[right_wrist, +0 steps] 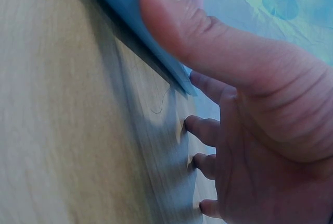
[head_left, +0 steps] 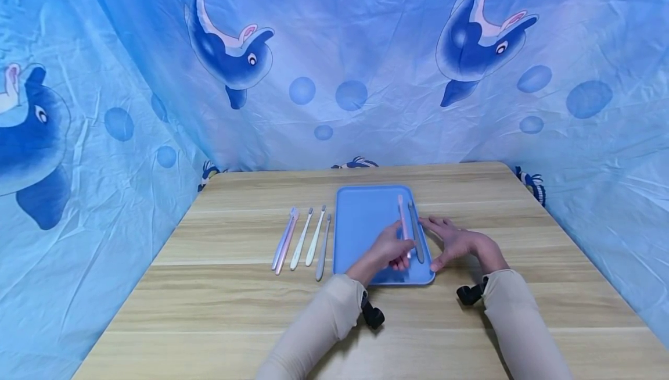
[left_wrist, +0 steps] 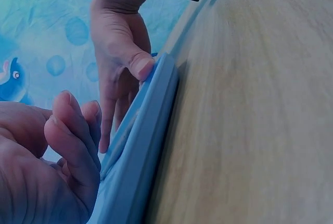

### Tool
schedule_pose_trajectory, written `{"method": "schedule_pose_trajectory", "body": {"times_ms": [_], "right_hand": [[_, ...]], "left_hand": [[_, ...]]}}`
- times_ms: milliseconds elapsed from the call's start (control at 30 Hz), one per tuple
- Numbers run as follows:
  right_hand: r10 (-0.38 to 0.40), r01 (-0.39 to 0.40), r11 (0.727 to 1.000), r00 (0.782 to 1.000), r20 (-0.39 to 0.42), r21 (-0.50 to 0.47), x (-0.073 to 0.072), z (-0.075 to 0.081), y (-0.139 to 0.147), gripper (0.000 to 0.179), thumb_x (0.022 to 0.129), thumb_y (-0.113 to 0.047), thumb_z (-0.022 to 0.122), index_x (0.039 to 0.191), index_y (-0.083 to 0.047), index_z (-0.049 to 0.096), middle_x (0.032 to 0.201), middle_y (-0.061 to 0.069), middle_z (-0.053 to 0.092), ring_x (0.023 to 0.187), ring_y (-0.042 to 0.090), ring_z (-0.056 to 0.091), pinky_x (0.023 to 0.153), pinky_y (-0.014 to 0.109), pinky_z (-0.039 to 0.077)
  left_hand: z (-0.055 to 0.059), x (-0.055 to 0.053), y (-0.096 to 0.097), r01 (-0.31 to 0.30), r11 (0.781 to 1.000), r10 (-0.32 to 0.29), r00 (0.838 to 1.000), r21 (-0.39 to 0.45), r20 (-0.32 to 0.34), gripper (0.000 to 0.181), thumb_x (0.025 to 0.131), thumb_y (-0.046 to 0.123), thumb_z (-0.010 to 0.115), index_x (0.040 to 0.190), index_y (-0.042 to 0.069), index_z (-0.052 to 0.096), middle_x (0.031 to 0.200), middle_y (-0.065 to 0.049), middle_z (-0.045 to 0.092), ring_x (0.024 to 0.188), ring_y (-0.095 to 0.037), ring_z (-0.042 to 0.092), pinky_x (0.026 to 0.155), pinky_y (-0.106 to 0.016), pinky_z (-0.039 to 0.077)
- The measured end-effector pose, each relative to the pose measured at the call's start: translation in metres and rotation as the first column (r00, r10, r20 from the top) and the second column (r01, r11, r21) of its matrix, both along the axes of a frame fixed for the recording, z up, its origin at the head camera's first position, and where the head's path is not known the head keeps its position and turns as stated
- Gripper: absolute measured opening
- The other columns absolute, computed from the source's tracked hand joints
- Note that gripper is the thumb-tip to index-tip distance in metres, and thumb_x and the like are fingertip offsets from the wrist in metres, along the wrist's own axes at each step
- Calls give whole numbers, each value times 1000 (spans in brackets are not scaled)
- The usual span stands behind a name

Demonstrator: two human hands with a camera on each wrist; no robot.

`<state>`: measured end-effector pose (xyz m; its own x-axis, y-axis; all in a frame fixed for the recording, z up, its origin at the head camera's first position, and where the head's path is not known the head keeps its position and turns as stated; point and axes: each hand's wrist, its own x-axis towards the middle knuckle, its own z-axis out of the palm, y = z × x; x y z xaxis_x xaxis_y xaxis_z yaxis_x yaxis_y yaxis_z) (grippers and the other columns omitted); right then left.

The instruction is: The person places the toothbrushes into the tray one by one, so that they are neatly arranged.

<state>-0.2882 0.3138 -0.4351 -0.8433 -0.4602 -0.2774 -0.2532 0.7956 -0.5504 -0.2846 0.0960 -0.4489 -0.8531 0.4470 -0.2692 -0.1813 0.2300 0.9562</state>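
A blue tray (head_left: 360, 211) lies on the table, and my left hand (head_left: 389, 247) is over its right half, pinching a pink toothbrush (head_left: 402, 208) between thumb and fingers. Just right of that brush, a grey toothbrush (head_left: 416, 235) lies lengthwise along the tray's right side. My right hand (head_left: 460, 242) is at the tray's right edge with its fingers spread; the thumb touches the rim and the other fingertips reach down by the table. In the left wrist view, the left hand's curled fingers (left_wrist: 70, 140) show, but the pink brush is hidden.
Left of the tray lie several toothbrushes side by side: a bluish-purple one (head_left: 283, 243) against a pink one (head_left: 285, 247), two pale ones (head_left: 301, 240), and a grey one (head_left: 323, 249) near the tray's edge. A blue dolphin-print curtain (head_left: 324, 78) hangs behind the wooden table (head_left: 209, 310).
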Motion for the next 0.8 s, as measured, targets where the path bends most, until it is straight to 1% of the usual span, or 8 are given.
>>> {"method": "schedule_pose_trajectory", "body": {"times_ms": [267, 500, 700, 800], "right_hand": [[-5, 5, 1000, 1000, 8, 0, 0, 1, 0, 129, 67, -60, 85, 161, -10, 12, 163, 34, 4, 147, 63, -4, 106, 87, 9], [-3, 3, 1000, 1000, 12, 8, 1, 0, -1, 129, 68, -62, 84, 161, -10, 11, 163, 35, 4, 147, 63, -3, 106, 87, 9], [-8, 8, 1000, 1000, 15, 11, 2, 0, -1, 130, 67, -62, 84, 161, -10, 11, 163, 35, 3, 147, 63, -4, 106, 87, 8], [-8, 8, 1000, 1000, 15, 13, 2, 1, -1, 130, 67, -63, 84, 161, -10, 11, 163, 34, 4, 147, 63, -4, 106, 87, 8]], "left_hand": [[0, 0, 6, 10, 1000, -10, 1000, -5, -13, 72, 96, 7, 58, 159, 18, 25, 48, -3, 55, 33, -9, 46, 31, -20, 35], [-3, 1, 10, -1, 1000, 1, 1000, -10, -2, 76, 95, 7, 60, 160, 17, 22, 50, -4, 55, 33, -9, 45, 31, -19, 36], [-7, 0, 13, -6, 1000, 6, 1000, -26, -6, 74, 96, 9, 61, 159, 16, 24, 50, -3, 55, 34, -9, 46, 32, -19, 38], [-8, -1, 15, -20, 999, 20, 1000, -36, -1, 75, 96, 10, 62, 160, 17, 23, 50, -3, 55, 34, -9, 46, 32, -19, 38]]}}
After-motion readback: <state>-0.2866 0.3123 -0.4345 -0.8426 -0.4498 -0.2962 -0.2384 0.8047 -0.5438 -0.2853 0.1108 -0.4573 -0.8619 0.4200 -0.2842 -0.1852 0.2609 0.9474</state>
